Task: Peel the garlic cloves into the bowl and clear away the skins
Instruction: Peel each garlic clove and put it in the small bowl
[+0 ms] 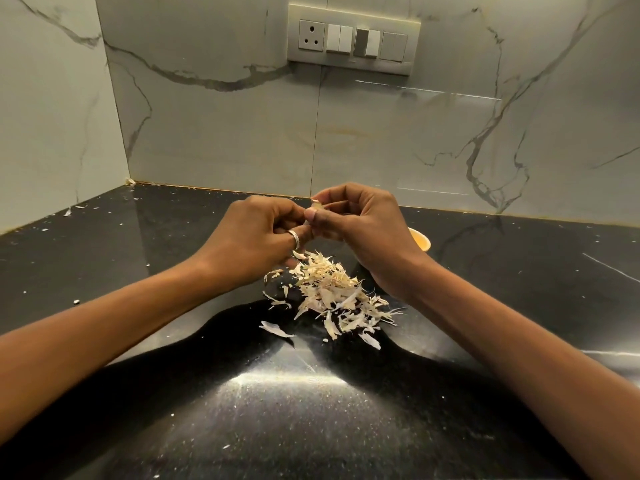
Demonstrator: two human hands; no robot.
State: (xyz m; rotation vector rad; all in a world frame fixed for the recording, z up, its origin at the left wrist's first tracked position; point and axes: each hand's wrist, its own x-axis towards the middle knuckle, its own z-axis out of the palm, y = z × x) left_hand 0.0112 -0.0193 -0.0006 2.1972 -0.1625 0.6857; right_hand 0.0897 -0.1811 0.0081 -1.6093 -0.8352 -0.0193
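Both hands meet above the black counter, pinching one garlic clove [316, 204] between their fingertips. My left hand [258, 237], with a ring on one finger, holds it from the left. My right hand [360, 225] holds it from the right, thumb pressed on it. Only the clove's pale tip shows; the rest is hidden by fingers. Below the hands lies a heap of dry garlic skins [337, 297]. A small yellow bowl [420, 240] sits behind my right wrist, mostly hidden; its contents are not visible.
The black stone counter [173, 358] runs into a corner of marble-patterned walls. A switch and socket panel [353, 38] is on the back wall. Stray skin flakes [67, 212] lie scattered at the far left.
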